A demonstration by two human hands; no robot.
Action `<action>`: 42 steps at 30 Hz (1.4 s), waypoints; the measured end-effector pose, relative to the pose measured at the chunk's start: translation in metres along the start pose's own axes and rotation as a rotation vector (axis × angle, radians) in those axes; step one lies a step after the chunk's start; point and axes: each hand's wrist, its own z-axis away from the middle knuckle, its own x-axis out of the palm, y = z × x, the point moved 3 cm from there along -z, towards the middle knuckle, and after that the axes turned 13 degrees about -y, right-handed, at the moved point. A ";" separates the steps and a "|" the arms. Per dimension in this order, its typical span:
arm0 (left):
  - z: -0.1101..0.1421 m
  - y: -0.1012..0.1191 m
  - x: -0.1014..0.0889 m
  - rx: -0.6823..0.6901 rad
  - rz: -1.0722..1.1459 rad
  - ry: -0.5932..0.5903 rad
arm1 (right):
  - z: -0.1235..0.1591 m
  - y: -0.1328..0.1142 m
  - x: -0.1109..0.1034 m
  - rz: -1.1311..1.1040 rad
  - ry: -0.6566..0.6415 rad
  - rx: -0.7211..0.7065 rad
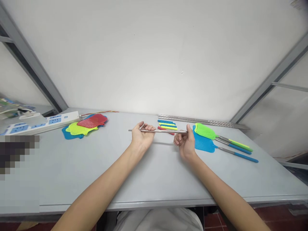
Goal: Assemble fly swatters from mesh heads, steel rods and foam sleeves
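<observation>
A thin metal rod point(165, 131) is held level above the table, with its shadow below. My left hand point(142, 136) is closed loosely around its left part, palm up and fingers curled over, and a short end sticks out to the left. At the other end, my right hand point(185, 142) grips the rod with the thumb on top and the fingers curled. Just behind the rod lie several blue and yellow grip sleeves point(168, 126) and a red one point(162, 128). Close to my right hand are a blue fly swatter point(204, 143) and a green fly swatter point(205, 131).
A bundle of long metal rods point(202, 121) lies along the wall. Left on the table point(158, 179), loose swatter heads overlap: red point(92, 121), yellow point(80, 128) and blue point(69, 134). Beside them is a white power strip point(43, 122) with a red-yellow wire point(103, 112).
</observation>
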 end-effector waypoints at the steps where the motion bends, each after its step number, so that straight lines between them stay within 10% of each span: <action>1: 0.000 0.000 0.000 0.000 -0.009 0.000 | 0.000 -0.001 0.000 0.001 0.007 -0.002; 23: 0.021 -0.046 -0.017 0.098 -0.793 -0.122 | -0.002 -0.002 -0.012 0.081 0.186 -0.110; 42: 0.038 -0.002 -0.023 -0.144 -1.458 -0.403 | 0.000 0.020 -0.004 0.041 -0.036 -0.013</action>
